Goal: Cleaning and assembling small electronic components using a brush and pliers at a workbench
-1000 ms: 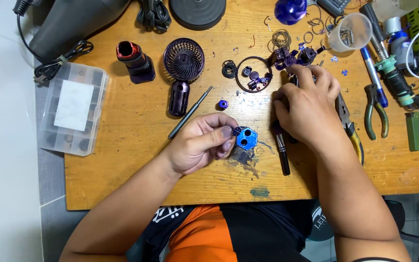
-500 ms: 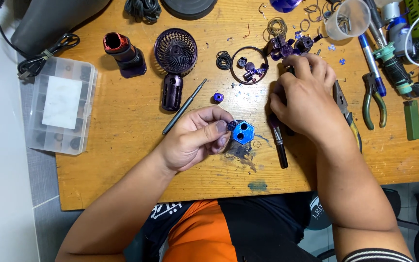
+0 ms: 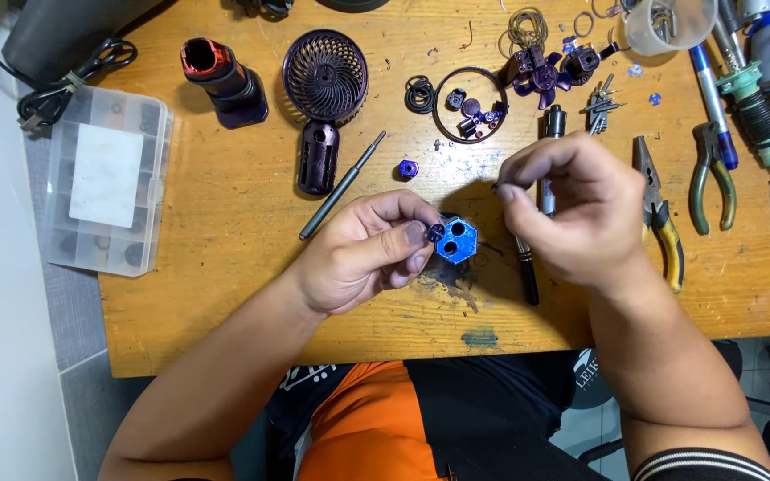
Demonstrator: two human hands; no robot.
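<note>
My left hand (image 3: 367, 254) holds a blue hexagonal metal part (image 3: 456, 240) with round holes, just above the wooden table (image 3: 225, 249). A small dark round piece (image 3: 436, 233) sits at my left thumb tip against the hexagon's edge. My right hand (image 3: 572, 209) hovers just right of the hexagon, thumb and forefinger pinched together; whether they hold something tiny I cannot tell. A small blue nut (image 3: 408, 168) lies on the table above my left hand. A thin grey rod tool (image 3: 342, 185) lies diagonally beside it.
A purple round fan grille (image 3: 324, 76), a dark purple cylinder (image 3: 318, 158), a black-and-red motor body (image 3: 223, 80), a ring with small parts (image 3: 470, 105), pliers (image 3: 657, 214) (image 3: 710, 178), a clear cup (image 3: 666, 22) and a plastic organiser box (image 3: 104, 183) lie around. A black pen (image 3: 528, 267) lies under my right hand.
My right hand has drawn back from the small parts at the far side toward the hexagonal part, fingers pinched. My left hand still holds the hexagon, turned slightly.
</note>
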